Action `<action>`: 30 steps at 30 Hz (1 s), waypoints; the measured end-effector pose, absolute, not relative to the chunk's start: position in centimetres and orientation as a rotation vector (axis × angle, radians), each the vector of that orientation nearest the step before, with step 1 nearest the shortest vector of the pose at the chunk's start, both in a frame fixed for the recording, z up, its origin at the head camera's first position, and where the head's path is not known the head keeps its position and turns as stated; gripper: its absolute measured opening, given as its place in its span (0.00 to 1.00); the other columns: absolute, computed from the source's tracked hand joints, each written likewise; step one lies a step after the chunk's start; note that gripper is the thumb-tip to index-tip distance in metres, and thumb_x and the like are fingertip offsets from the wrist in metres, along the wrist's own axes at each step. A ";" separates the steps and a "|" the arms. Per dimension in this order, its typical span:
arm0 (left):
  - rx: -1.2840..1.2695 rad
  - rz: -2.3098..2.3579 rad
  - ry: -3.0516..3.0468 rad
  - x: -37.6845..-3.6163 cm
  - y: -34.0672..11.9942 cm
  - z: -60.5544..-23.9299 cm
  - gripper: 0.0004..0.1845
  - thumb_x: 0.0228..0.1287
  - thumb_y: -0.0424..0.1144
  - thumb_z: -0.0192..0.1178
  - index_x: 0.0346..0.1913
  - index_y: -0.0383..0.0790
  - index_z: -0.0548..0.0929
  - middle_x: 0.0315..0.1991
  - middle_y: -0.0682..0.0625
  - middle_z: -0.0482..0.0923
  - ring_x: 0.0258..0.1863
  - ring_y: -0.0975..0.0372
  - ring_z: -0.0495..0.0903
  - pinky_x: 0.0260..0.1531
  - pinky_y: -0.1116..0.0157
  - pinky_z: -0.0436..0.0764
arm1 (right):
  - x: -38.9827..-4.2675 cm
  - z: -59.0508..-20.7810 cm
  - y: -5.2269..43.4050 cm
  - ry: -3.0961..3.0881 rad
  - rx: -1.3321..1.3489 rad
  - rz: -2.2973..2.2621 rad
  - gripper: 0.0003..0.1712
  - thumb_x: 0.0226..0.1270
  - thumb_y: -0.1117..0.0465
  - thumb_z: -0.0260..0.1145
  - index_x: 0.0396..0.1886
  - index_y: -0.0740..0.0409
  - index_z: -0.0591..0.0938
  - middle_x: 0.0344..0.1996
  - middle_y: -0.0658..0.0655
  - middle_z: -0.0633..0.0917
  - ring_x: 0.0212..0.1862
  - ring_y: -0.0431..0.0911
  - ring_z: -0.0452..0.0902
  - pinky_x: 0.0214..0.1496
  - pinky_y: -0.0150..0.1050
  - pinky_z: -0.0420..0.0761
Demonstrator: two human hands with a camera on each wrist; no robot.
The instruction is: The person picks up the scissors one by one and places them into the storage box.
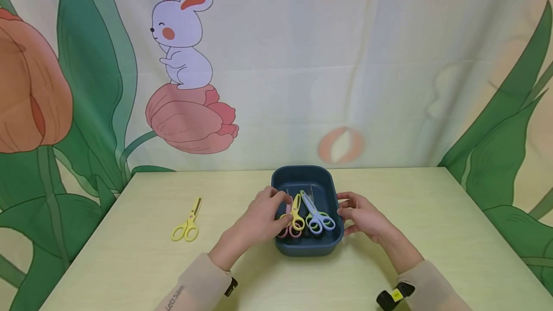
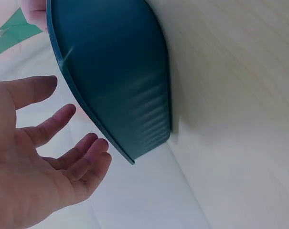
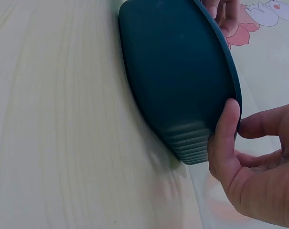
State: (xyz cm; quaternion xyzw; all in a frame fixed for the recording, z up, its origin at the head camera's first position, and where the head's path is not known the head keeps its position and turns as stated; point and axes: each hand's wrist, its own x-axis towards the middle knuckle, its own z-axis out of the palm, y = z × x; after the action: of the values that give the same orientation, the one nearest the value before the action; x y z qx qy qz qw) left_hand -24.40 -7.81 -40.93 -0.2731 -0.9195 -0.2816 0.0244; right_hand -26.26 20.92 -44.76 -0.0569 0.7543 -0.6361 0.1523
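Note:
A dark blue bin [image 1: 307,250] stands on the table with several scissors lying in it. Yellow scissors [image 1: 296,212] and light blue scissors [image 1: 312,207] lie on top. Pink-handled scissors [image 1: 295,234] are partly covered, and green handles show beneath the blue pair. My left hand [image 1: 262,215] hovers over the bin's left rim, beside the yellow and pink scissors. In the left wrist view its fingers are loosely bent with nothing between them. At the right side my right hand [image 3: 254,162] pinches the bin's rim between thumb and finger.
Another pair of yellow scissors [image 1: 186,224] lies on the pale table [image 1: 142,253], left of the bin. Behind the table's far edge hangs a printed cloth [image 1: 276,85] with a rabbit and tulips. The bin stands close to that edge.

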 end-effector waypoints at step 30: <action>-0.487 -0.727 -2.971 -24.3 -15.3 -41.3 0.21 0.70 0.42 0.66 0.61 0.38 0.77 0.60 0.34 0.68 0.58 0.42 0.69 0.56 0.43 0.72 | -26.2 -44.7 21.0 2.171 -0.154 -1.814 0.29 0.76 0.68 0.55 0.73 0.72 0.62 0.52 0.68 0.75 0.39 0.49 0.79 0.30 0.42 0.85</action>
State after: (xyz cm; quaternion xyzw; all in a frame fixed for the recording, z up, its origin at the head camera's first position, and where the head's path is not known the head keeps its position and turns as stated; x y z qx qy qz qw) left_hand -24.34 -15.26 -41.32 -0.1570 -0.9590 -0.2347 0.0220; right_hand -26.24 20.97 -44.66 -0.0536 0.7571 -0.6327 0.1535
